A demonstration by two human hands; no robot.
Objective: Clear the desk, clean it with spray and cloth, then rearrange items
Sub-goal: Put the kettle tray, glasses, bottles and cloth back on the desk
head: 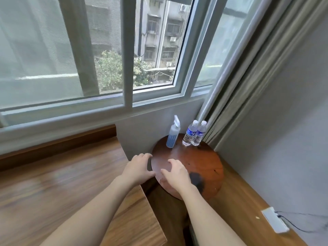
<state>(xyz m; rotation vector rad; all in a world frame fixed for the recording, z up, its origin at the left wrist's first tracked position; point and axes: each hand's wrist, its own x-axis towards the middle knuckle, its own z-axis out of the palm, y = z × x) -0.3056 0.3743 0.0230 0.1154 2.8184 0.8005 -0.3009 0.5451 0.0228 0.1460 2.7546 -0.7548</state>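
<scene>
Both hands rest empty, fingers spread: left hand (pixel 137 167) at the round surface's (pixel 204 162) edge, right hand (pixel 175 174) on it. The spray bottle (pixel 173 134) stands at the far rim, well apart from them, beside two water bottles (pixel 194 134).

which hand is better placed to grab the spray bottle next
Right, probably. The right hand lies open over the round table, on the same surface as the spray bottle, with bare tabletop between them. The left hand sits at the table's left edge, a less direct reach.
</scene>
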